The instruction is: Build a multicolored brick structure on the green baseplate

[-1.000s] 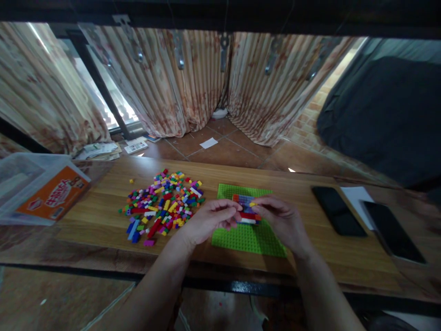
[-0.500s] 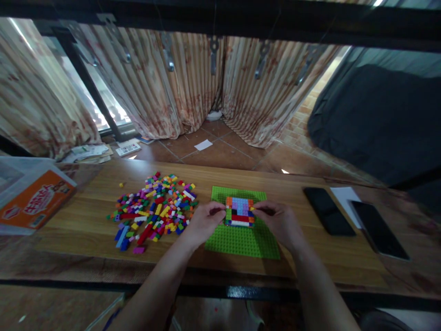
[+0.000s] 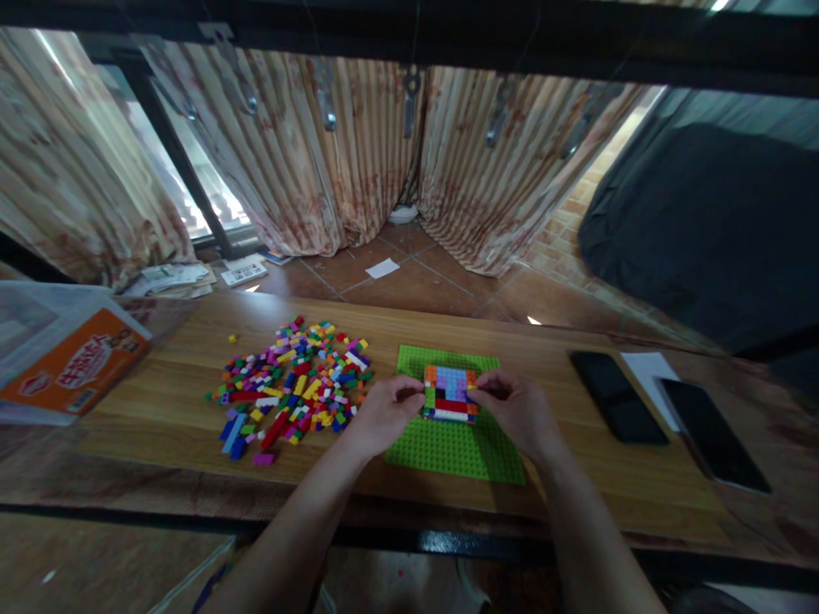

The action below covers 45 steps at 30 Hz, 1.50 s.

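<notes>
A small rectangular build of toy building bricks [image 3: 453,392] sits on the green studded baseplate [image 3: 457,456]. Its top shows a light blue and lavender middle, orange corners, and a red row with a white one at the near side. My left hand [image 3: 387,412] pinches the build's left edge between thumb and fingers. At the opposite edge, my right hand [image 3: 517,409] is closed the same way, close to a yellow brick. Whether either hand also has a small loose brick in it is hidden.
Left of the baseplate lies a loose pile of coloured bricks [image 3: 298,388]. A clear plastic box with an orange label [image 3: 80,362] stands at the table's left end. Two dark phones [image 3: 618,396] and a white paper [image 3: 649,379] lie to the right.
The whole view has shifted slightly, so the table things appear a little further right. Both hands keep their places at the build's two sides.
</notes>
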{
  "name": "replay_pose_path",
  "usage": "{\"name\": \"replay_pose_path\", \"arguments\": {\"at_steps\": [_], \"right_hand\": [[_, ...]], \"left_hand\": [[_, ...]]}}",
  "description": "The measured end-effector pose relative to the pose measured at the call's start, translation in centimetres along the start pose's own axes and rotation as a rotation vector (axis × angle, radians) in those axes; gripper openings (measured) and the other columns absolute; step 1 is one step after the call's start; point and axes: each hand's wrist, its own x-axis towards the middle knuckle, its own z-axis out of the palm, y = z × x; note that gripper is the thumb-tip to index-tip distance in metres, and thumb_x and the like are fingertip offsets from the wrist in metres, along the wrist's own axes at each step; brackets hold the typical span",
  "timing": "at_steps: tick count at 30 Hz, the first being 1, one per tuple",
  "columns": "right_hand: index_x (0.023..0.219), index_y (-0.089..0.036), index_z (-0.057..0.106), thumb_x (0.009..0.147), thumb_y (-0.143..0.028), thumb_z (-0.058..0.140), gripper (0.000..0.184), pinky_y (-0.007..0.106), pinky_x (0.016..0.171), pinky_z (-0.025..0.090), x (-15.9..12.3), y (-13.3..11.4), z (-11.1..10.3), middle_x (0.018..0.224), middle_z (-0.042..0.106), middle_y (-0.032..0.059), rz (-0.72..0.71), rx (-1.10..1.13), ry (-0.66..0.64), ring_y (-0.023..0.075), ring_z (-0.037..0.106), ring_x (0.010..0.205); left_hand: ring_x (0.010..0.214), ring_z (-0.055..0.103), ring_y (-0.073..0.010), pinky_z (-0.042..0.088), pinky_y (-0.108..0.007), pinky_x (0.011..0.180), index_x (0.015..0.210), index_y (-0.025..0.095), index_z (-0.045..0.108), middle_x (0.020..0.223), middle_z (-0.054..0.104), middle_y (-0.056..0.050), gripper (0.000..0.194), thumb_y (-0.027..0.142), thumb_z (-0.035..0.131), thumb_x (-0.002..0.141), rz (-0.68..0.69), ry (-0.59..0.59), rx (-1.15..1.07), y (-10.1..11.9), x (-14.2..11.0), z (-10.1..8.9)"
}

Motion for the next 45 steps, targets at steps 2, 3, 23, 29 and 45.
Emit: {"name": "replay_pose_path", "arguments": {"at_steps": [2,3,23,29,45], "right_hand": [[0.075,-0.019,0.067,0.068,-0.042,0.076,0.026,0.029,0.06,0.05,-0.1,-0.2,-0.2,0.07,0.07,0.0025,0.012,0.022,-0.01,0.0162,0.063,0.064],[0.075,-0.019,0.067,0.067,-0.043,0.077,0.028,0.028,0.06,0.049,-0.1,-0.3,-0.4,0.07,0.07,0.0025,0.017,0.028,-0.004,0.0161,0.062,0.063],[0.099,-0.016,0.073,0.079,-0.056,0.064,0.046,0.034,0.072,0.052,0.6,0.5,1.1,0.087,0.077,0.0091,0.124,-0.137,0.074,0.0229,0.07,0.078],[0.094,-0.016,0.074,0.076,-0.054,0.065,0.044,0.033,0.069,0.051,0.6,0.7,1.1,0.084,0.076,0.0075,0.153,-0.123,0.076,0.0218,0.069,0.074],[0.084,-0.015,0.076,0.078,-0.069,0.045,0.062,0.034,0.058,0.047,0.8,0.3,0.0,0.063,0.071,0.0071,0.21,-0.34,0.013,0.0259,0.066,0.062]], "left_hand": [[0.066,0.057,-0.0138,0.043,-0.024,0.062,0.092,0.015,0.071,0.077,0.068,-0.002,0.02,0.024,0.059,0.079,0.009,-0.001,-0.002,-0.1,0.1,0.0],[0.066,0.057,-0.0138,0.043,-0.024,0.062,0.092,0.015,0.071,0.077,0.068,-0.002,0.02,0.023,0.058,0.078,0.01,0.0,-0.004,-0.1,0.1,0.0],[0.067,0.059,-0.0146,0.044,-0.025,0.063,0.093,0.015,0.072,0.074,0.069,-0.002,0.021,0.021,0.058,0.08,0.009,0.01,0.03,-0.1,0.1,0.1],[0.068,0.059,-0.0158,0.045,-0.026,0.065,0.091,0.014,0.074,0.074,0.069,-0.004,0.021,0.022,0.058,0.081,0.03,0.02,0.083,-0.3,0.1,0.3],[0.07,0.06,-0.0128,0.045,-0.022,0.066,0.087,0.013,0.071,0.076,0.069,-0.002,0.017,0.016,0.055,0.082,0.097,0.372,0.116,-0.7,-0.2,-8.0]]}}
